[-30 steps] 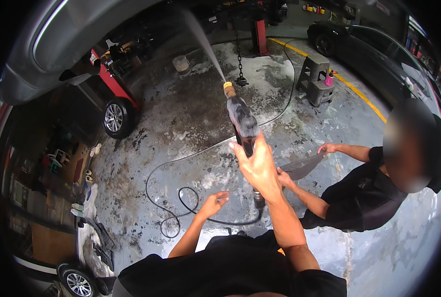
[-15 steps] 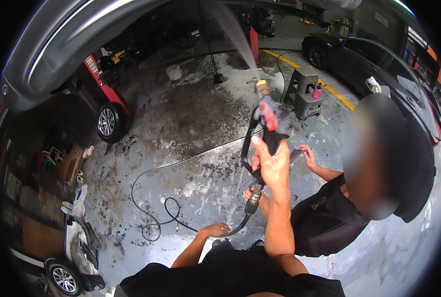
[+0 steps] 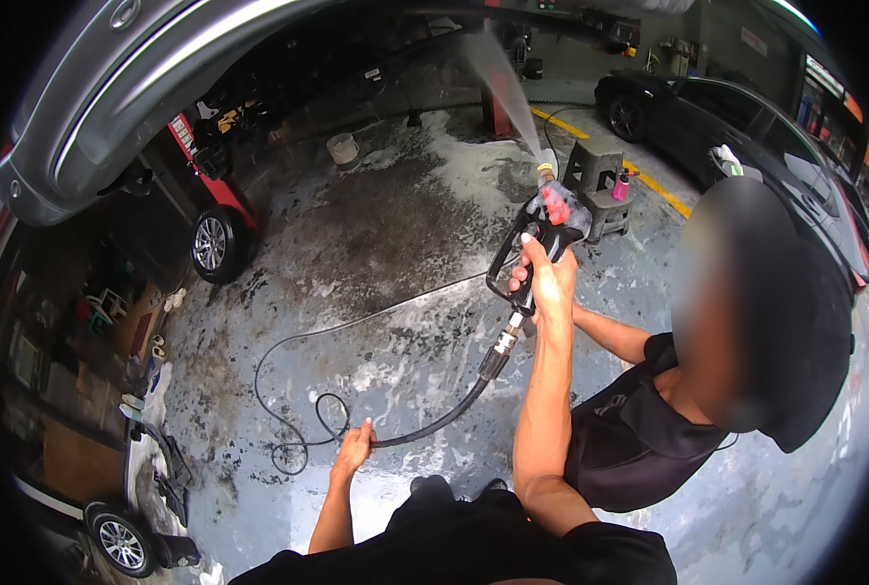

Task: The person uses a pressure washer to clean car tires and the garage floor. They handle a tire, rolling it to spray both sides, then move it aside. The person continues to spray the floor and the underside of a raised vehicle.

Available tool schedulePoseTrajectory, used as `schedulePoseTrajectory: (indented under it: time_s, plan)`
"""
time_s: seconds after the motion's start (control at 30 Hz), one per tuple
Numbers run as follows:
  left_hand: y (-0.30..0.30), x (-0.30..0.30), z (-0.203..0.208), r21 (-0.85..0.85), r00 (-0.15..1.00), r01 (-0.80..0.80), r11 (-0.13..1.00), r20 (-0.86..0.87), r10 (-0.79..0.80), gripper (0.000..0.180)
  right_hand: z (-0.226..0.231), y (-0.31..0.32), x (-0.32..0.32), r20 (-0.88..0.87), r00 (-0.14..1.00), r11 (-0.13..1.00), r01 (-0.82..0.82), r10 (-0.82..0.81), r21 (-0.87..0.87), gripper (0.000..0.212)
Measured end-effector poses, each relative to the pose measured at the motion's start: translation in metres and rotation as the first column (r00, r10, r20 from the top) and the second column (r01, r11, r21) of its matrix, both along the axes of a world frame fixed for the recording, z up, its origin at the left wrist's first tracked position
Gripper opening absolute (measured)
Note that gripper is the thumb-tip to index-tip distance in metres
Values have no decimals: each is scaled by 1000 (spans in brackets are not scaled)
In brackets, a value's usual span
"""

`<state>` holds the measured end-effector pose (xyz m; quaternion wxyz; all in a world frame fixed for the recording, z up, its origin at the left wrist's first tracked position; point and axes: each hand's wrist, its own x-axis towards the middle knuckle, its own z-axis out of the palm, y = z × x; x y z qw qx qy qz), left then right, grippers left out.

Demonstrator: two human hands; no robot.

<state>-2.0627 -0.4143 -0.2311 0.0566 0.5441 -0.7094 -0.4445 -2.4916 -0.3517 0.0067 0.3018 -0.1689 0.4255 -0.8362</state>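
Observation:
My right hand (image 3: 551, 279) is closed round the grip of a black and red pressure washer gun (image 3: 555, 207), held out ahead of me. From its yellow tip a white spray (image 3: 509, 96) shoots up toward the underside of a raised car (image 3: 93, 107). A black hose (image 3: 454, 413) runs from the metal coupling below the gun back to my left hand (image 3: 356, 446), whose fingers are wrapped round it. Close by on the right stands a co-worker (image 3: 639, 419) in dark clothes; one forearm reaches behind my right arm, which hides the hand.
The hose loops across the wet, stained floor (image 3: 395, 341). A grey step stool (image 3: 605, 216) bears a pink bottle (image 3: 621, 185). Beyond it a black car (image 3: 717, 107) is parked. Red lift posts (image 3: 222, 185), a white bucket (image 3: 342, 148) and loose wheels (image 3: 218, 242) stand around.
The gun and its spray have shifted right. My left hand has moved left and up, now gripping the hose. The co-worker's hands, visible near the gun before, are hidden.

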Motion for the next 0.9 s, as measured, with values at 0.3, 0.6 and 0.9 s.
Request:
schedulePoseTrajectory:
  time_s: [0.3, 0.6, 0.9]
  plan:
    - [43, -36, 45, 56, 993, 119, 991, -8, -119, 68, 19, 6, -27, -183, 979, 991, 103, -87, 81, 28]
    - [40, -49, 28, 134, 956, 241, 961, -200, -212, 35, 15, 45, -34, -174, 982, 996, 67, -77, -63, 21]
    - [-2, -89, 5, 13, 940, 307, 952, -159, -301, 36, 5, 65, -51, -211, 963, 984, 151, -169, -97, 22]
